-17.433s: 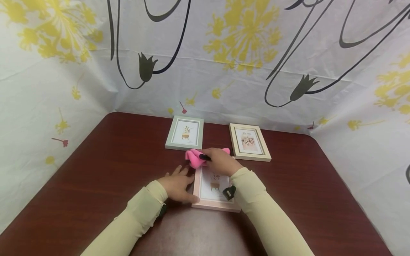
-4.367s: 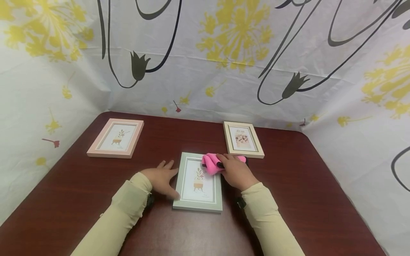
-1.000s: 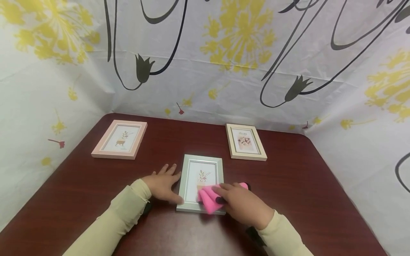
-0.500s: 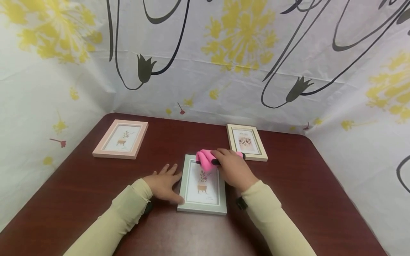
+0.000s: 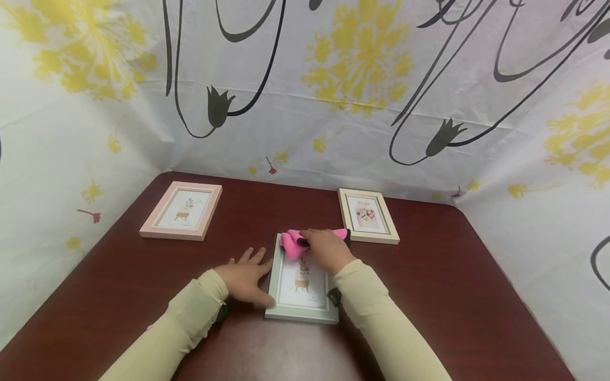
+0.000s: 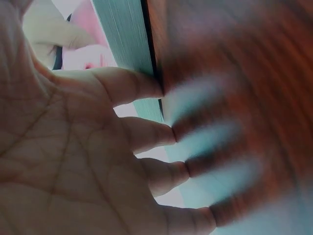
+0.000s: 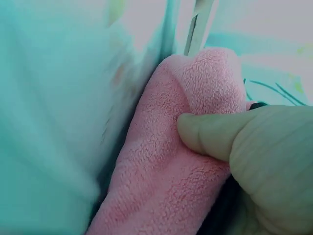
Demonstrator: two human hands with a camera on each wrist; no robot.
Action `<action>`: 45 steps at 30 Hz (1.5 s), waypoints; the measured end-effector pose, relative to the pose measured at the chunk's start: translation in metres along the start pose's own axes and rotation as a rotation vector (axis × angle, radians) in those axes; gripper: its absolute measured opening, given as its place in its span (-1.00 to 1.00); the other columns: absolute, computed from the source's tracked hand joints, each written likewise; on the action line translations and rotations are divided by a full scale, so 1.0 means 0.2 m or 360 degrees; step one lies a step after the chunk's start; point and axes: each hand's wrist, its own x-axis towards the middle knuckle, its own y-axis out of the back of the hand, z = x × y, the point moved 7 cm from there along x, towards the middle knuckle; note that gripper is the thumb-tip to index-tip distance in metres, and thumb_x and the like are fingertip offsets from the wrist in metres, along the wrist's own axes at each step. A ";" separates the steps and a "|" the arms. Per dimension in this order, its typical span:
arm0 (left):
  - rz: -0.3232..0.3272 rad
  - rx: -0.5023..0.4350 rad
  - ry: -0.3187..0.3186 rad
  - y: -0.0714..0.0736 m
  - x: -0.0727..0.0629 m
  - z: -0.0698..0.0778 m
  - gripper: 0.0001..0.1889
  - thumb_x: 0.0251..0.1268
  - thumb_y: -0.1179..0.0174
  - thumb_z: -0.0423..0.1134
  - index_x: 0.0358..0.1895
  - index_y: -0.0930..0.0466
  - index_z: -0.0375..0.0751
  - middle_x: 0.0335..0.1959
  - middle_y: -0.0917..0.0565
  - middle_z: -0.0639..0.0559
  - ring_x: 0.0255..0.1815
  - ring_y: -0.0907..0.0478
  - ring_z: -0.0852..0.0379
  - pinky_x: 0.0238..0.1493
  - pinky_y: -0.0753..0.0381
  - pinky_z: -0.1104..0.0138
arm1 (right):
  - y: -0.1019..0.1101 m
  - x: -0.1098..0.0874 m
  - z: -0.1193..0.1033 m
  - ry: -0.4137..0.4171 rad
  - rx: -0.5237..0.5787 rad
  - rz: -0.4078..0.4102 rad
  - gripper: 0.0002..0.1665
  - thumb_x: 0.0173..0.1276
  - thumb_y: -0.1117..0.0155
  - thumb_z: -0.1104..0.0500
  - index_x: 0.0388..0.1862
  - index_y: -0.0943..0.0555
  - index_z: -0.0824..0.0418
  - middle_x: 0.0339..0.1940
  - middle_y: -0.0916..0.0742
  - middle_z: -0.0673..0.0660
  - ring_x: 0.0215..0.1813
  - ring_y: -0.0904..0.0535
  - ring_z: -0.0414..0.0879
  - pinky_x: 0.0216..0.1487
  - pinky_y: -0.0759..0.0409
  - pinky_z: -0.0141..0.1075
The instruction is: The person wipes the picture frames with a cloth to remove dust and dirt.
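A pale green picture frame (image 5: 301,313) with a plant print lies face up before me on the table. My right hand (image 5: 326,250) holds a folded pink cloth (image 5: 292,244) against the frame's far end; in the right wrist view the thumb presses into the fluffy cloth (image 7: 161,142), which lies along the frame's face. My left hand (image 5: 245,280) rests at the frame's left side with fingers spread, its thumb on the lower left corner. The left wrist view shows the palm (image 6: 73,147) and fingertips down on the wood beside the green edge (image 6: 127,39).
A pink picture frame (image 5: 146,228) lies at the back left of the dark red table (image 5: 119,296). Just past my right hand, at the back right, lies a cream picture frame (image 5: 393,233). A patterned white sheet (image 5: 286,132) hangs behind and at both sides.
Earlier the pink frame lay in the middle; now the green one does, and pink is back left. Within the last second my right hand swept the cloth from the near right corner to the far end.
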 end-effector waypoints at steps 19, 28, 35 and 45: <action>-0.0012 -0.0021 0.0001 0.00 0.00 0.01 0.10 -0.07 -0.37 0.30 0.52 -0.21 -0.25 0.58 0.02 -0.30 0.57 0.22 -0.35 0.35 0.05 -0.38 | 0.02 0.01 0.04 -0.0118 -0.0077 -0.0062 -0.46 0.28 -0.38 0.30 0.27 -0.58 0.21 0.09 -0.69 0.25 0.10 -0.60 0.23 0.11 -0.57 0.03; -0.0031 -0.0025 0.0022 0.00 -0.01 0.01 0.10 -0.07 -0.38 0.30 0.51 -0.22 -0.26 0.58 0.01 -0.28 0.57 0.21 -0.34 0.35 0.04 -0.38 | 0.02 -0.02 0.16 -0.0218 -0.0184 -0.0092 -0.62 0.37 -0.29 0.27 0.16 -0.64 0.25 -0.07 -0.71 0.25 -0.12 -0.63 0.16 -0.04 -0.64 0.03; -0.0019 -0.0005 -0.0007 0.00 0.00 0.01 0.08 -0.05 -0.36 0.31 0.52 -0.22 -0.22 0.58 0.02 -0.31 0.56 0.21 -0.37 0.33 0.03 -0.39 | -0.02 0.06 -0.07 -0.0120 -0.0105 -0.0134 -0.57 0.38 -0.31 0.22 0.23 -0.62 0.16 0.01 -0.71 0.21 -0.04 -0.60 0.16 -0.02 -0.62 0.03; -0.0028 -0.0011 -0.0003 0.01 -0.01 0.01 0.08 -0.04 -0.35 0.31 0.53 -0.20 -0.19 0.58 0.01 -0.30 0.57 0.23 -0.36 0.35 0.06 -0.38 | -0.01 0.09 -0.13 -0.0118 -0.0046 -0.0113 -0.53 0.38 -0.29 0.26 0.27 -0.60 0.15 0.06 -0.70 0.19 0.05 -0.60 0.16 0.03 -0.61 0.00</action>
